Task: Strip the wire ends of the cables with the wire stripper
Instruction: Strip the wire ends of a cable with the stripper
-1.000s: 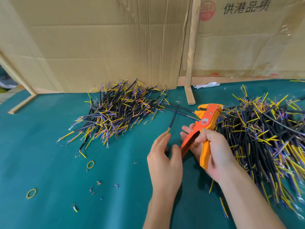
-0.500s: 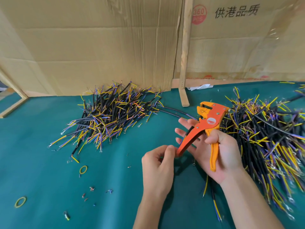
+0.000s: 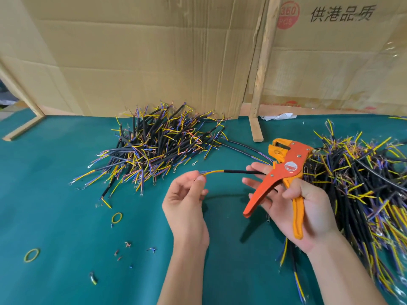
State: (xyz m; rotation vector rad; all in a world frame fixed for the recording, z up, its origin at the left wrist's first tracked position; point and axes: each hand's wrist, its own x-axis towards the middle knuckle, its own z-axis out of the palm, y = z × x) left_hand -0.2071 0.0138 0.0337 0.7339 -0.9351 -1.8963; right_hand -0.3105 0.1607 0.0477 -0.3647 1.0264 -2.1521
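Note:
My right hand [image 3: 304,205] grips the orange wire stripper [image 3: 284,177] by its handles, jaws pointing up and away. A black cable [image 3: 240,172] with yellow and blue wire ends runs level between my hands. My left hand [image 3: 187,201] pinches its yellow and blue wires at the left end; the cable's right end passes behind my right fingers and the stripper. One pile of cables [image 3: 154,146] lies at the back centre. A second, larger pile of cables [image 3: 361,183] lies to the right, beside my right hand.
The green mat [image 3: 55,205] carries yellow rubber bands [image 3: 116,217] and small bits of stripped insulation [image 3: 127,245] at the front left. Cardboard sheets [image 3: 154,58] and a wooden post [image 3: 262,69] stand along the back edge.
A cable now hangs level between my hands, with my left hand pinching its coloured end further left. The stripper stays in my right hand.

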